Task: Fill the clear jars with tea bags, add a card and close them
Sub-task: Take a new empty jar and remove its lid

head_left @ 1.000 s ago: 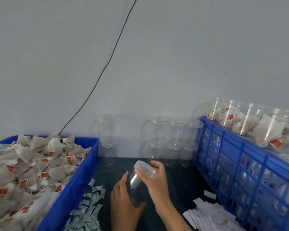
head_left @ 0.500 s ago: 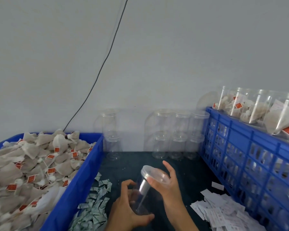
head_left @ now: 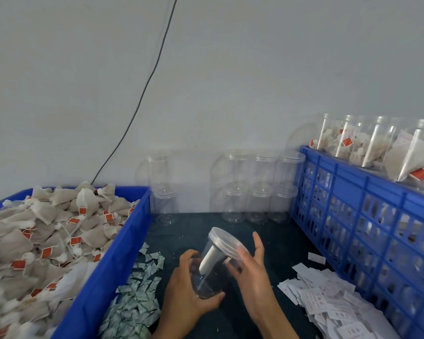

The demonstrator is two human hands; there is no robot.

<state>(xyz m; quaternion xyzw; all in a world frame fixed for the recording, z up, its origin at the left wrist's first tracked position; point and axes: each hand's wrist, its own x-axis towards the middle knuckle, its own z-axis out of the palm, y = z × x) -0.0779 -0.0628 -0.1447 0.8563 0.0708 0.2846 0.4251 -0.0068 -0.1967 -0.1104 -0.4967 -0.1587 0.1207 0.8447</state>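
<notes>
Right now your left hand [head_left: 181, 292] is wrapped around the lower body of a clear jar [head_left: 212, 267], fingers curled round its base, holding it tilted above the dark table [head_left: 274, 243] with its top leaning away from you. Your right hand [head_left: 251, 270] is at the jar's lid [head_left: 224, 241], thumb and fingertips resting against the rim with the fingers fairly straight; whether they actually clamp the lid is hard to say. The jar looks empty of tea bags and shows only a pale reflection inside. To your left, a blue bin [head_left: 113, 260] is heaped with tea bags [head_left: 47, 231] carrying red tags. Just beside that bin, small green-white packets [head_left: 137, 297] lie scattered on the table. To your right, white cards [head_left: 328, 299] lie in a loose pile next to a blue slatted crate [head_left: 367, 216], with filled jars [head_left: 367, 145] standing on top of it. Empty jars [head_left: 255, 187] are stacked two high against the wall at the back.
</notes>
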